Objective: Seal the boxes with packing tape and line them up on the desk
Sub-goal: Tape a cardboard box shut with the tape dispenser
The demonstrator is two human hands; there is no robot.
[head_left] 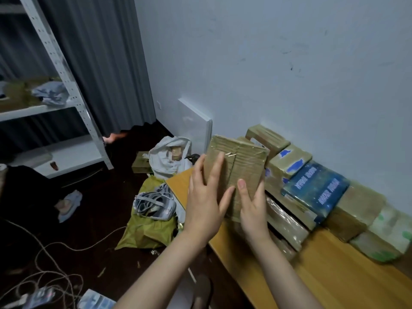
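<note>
**Taped box held upright at the open end of the row**

The cardboard box (240, 166) is well to the left of the blue box (316, 188), past the brown parcels that lie between the two. It is stood on end with its broad face turned toward the person. That pose shows the centre seam, where a strip of clear tape (231, 155) shines across the flaps, so it reads as a check or a smoothing of the seal.

The right grip (252, 206) grasps the box's lower right edge. The thumb lies on the front face and the fingers go round behind, so this hand seems to carry the weight. The left grip (205, 197) is released: its fingers lie straight and flat against the left part of the face, steadying the box or pressing the tape down rather than clasping it. The hands hide the box's lower edge, so I cannot tell whether it touches the desk (334, 275) or hangs just above it.

The blue box lies in a line of wrapped boxes set against the wall (267, 63), with more boxes to its right and a second layer under it. The wall probably serves as a straight guide for the row.

The seal looks done. The step in hand seems to be laying this box at the row's left end, which means lowering it flat without knocking its neighbours.
</note>
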